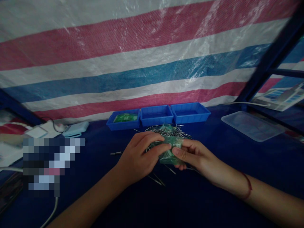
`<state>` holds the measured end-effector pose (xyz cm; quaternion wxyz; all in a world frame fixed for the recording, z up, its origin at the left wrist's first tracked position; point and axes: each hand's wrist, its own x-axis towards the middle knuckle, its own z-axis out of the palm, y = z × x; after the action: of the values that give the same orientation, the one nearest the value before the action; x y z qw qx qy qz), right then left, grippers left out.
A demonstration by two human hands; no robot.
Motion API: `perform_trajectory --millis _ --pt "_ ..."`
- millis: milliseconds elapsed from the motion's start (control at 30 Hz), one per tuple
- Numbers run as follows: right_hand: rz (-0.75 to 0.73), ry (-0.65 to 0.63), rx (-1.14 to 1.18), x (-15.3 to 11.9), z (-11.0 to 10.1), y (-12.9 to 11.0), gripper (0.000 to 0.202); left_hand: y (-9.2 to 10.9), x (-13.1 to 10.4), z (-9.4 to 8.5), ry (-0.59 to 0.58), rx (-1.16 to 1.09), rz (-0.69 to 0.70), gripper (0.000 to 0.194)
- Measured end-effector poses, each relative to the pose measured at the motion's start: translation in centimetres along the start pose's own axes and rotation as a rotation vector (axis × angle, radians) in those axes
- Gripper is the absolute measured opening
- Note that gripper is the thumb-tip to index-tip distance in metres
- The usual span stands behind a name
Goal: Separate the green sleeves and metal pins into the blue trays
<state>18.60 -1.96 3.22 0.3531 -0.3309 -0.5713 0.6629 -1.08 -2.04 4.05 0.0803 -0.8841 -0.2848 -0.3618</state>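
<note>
Between my two hands is a small green-tinted clear plastic bag [165, 157], held above the dark blue table. My right hand [193, 153] grips its right side, thumb on top and fingers underneath. From the left, my left hand [144, 155] pinches the bag with thumb and index finger near its upper middle. What the bag contains is too blurred to make out. Behind and beneath the hands lies a loose pile of thin metal rods with thicker ends [174, 130], like rivets. Another greenish plastic piece [167, 128] rests on the pile.
Three blue bins [156, 115] stand in a row at the back; the left one holds green packets [125, 117]. A translucent lid [253, 125] lies at the right. A light blue case [76, 129], chargers and a cable [53, 209] are at the left. Striped sheeting [142, 72] hangs behind.
</note>
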Motion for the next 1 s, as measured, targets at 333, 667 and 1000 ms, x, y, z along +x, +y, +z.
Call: perform_trajectory --millis 333,667,1000 --pt "-0.118 -0.039 -0.175 0.0 0.1 -0.3 0.026 1.0 0.6 -0.1 -0.314 -0.744 -0.695 0.021" --pt "-0.245 0.138 -0.561 0.2 -0.7 -0.3 0.031 -4.2 1.0 -0.7 -0.041 -0.357 -0.816 0.027" --pt "-0.415 0.148 -1.069 1.9 -5.3 -0.3 0.033 -12.4 1.1 -3.0 0.038 0.328 -0.776 0.042"
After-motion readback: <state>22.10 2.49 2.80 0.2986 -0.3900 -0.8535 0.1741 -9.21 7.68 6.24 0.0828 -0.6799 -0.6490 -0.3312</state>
